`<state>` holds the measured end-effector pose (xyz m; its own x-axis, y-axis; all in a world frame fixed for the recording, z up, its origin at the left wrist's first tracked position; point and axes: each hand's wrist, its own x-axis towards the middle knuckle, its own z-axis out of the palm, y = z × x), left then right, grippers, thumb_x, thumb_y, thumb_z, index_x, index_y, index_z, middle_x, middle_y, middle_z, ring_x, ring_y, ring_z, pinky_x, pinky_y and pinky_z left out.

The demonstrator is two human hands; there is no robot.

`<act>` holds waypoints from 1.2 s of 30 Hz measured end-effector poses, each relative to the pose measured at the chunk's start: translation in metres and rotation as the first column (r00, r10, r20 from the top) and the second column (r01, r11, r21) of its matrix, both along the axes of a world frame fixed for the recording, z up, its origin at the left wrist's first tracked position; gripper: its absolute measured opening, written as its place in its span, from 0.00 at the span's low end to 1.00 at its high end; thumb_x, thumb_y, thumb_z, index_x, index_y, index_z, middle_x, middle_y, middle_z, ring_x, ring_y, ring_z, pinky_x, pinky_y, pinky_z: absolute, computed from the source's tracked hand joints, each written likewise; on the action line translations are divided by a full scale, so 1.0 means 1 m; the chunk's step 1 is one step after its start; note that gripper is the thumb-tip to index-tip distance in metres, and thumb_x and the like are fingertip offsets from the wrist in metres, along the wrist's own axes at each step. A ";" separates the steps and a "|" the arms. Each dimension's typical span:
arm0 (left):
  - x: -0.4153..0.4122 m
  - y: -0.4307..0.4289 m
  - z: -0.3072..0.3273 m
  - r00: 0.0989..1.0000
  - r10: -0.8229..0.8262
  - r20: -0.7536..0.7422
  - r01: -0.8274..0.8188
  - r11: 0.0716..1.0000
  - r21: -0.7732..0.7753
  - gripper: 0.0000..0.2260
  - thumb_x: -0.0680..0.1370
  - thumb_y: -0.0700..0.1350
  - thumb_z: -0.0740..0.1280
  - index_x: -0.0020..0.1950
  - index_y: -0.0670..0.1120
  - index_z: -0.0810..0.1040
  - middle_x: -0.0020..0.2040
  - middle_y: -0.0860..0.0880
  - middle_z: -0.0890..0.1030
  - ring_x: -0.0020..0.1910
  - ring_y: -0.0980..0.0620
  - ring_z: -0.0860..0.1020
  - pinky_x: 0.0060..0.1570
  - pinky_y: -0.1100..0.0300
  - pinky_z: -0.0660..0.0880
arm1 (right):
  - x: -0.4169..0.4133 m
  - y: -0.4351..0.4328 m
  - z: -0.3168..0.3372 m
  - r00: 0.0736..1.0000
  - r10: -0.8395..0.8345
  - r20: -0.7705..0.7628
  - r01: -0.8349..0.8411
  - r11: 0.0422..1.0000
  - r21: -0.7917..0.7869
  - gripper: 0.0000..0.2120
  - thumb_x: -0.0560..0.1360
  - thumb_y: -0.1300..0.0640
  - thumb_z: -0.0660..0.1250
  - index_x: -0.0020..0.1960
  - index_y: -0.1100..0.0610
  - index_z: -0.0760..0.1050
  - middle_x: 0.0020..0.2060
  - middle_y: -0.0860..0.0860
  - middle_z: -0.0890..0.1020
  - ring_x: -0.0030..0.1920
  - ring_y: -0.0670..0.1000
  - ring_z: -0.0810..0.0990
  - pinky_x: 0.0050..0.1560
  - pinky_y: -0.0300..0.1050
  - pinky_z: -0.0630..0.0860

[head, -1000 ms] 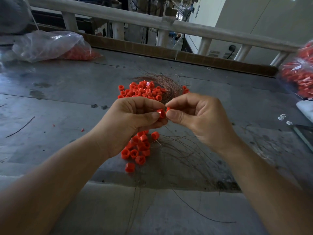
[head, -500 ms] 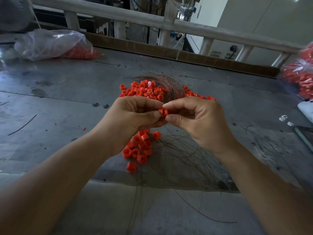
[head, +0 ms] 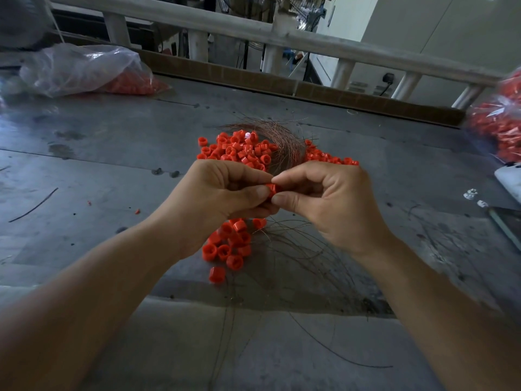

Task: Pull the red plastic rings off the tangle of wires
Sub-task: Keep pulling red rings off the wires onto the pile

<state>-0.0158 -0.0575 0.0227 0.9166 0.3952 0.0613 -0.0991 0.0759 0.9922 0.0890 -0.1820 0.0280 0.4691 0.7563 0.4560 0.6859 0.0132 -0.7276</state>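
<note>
Both hands, left hand [head: 222, 198] and right hand [head: 327, 204], pinch one red ring [head: 273, 189].

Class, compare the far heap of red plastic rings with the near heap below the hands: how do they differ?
The far heap of red plastic rings is larger and borders a coiled copper wire bundle; the near heap is smaller, beside loose spread wires. Both lie on the grey table.

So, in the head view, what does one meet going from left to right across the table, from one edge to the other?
clear plastic bag → left hand → red ring pinched between both hands → right hand → bag of red rings
</note>
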 end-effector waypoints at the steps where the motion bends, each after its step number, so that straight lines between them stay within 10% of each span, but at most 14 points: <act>1: 0.000 0.000 0.000 1.000 -0.003 0.000 0.003 1.000 -0.004 0.09 0.63 0.38 0.67 0.42 0.42 0.80 0.35 0.44 0.84 0.35 0.51 0.83 0.34 0.67 0.77 | 0.000 -0.001 0.001 1.000 0.001 -0.001 -0.001 1.000 0.001 0.10 0.65 0.64 0.73 0.45 0.57 0.80 0.38 0.47 0.82 0.40 0.43 0.82 0.42 0.36 0.78; 22: -0.001 0.000 -0.001 0.998 -0.065 0.003 0.066 0.995 -0.069 0.07 0.62 0.39 0.67 0.36 0.44 0.84 0.35 0.44 0.84 0.34 0.51 0.83 0.32 0.67 0.77 | -0.001 -0.001 0.001 0.999 0.036 0.036 -0.038 0.997 0.064 0.10 0.62 0.52 0.71 0.42 0.52 0.78 0.35 0.40 0.79 0.37 0.41 0.81 0.38 0.32 0.77; 29: -0.004 0.004 0.001 0.980 -0.197 0.003 0.196 0.976 -0.094 0.14 0.64 0.39 0.67 0.49 0.46 0.80 0.38 0.44 0.84 0.36 0.51 0.83 0.33 0.66 0.77 | 0.003 -0.004 0.007 0.989 0.146 0.002 -0.144 0.980 -0.137 0.15 0.64 0.49 0.67 0.51 0.44 0.75 0.37 0.45 0.77 0.40 0.41 0.77 0.44 0.32 0.74; 36: -0.005 0.003 0.001 0.966 -0.256 0.049 0.259 0.961 -0.097 0.22 0.66 0.44 0.67 0.61 0.45 0.72 0.38 0.44 0.84 0.37 0.48 0.83 0.34 0.65 0.78 | 0.000 -0.002 0.007 0.972 0.172 0.159 -0.141 0.972 -0.189 0.09 0.72 0.54 0.65 0.48 0.58 0.79 0.38 0.46 0.73 0.39 0.41 0.72 0.41 0.31 0.70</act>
<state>-0.0209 -0.0550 0.0237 0.9861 0.1520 0.0675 -0.0980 0.2035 0.9742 0.0886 -0.1843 0.0346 0.2640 0.8892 0.3736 0.8009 0.0138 -0.5987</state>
